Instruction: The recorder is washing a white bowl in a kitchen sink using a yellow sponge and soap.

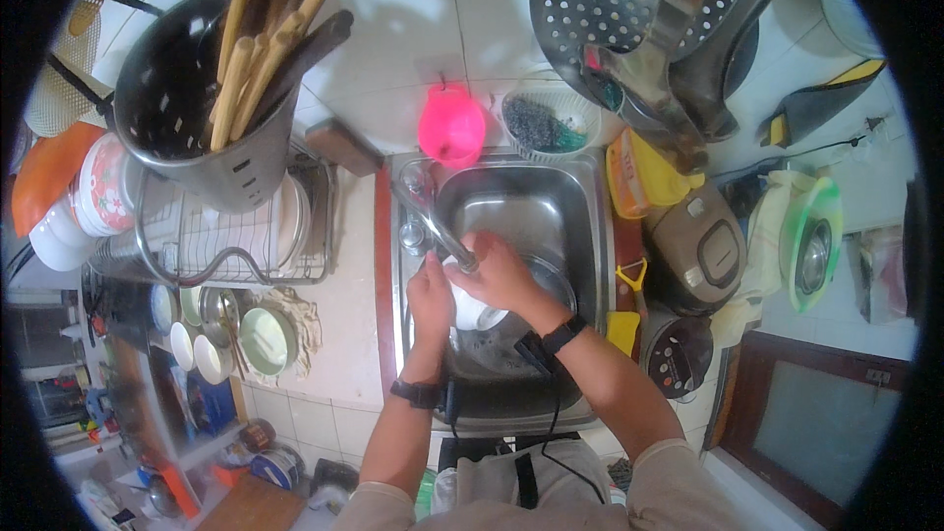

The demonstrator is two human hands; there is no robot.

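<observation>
My left hand (429, 296) and my right hand (505, 274) meet under the spout of the chrome faucet (436, 227). Between them they hold a white bowl or cup (476, 312), partly covered by my fingers. This happens over the stainless steel sink (505, 175), towards its left side. Behind my right wrist, the round rim of a metal or glass vessel (564, 282) shows in the basin; my forearm hides much of it. Whether water is running cannot be made out.
Left of the sink stand a wire dish rack (324, 251) and a metal utensil holder (258, 169) with chopsticks. A pink cup (451, 125) and scourer basket (549, 122) sit behind. To the right are a yellow bottle (667, 181), yellow peeler (632, 276) and rice cooker (697, 251).
</observation>
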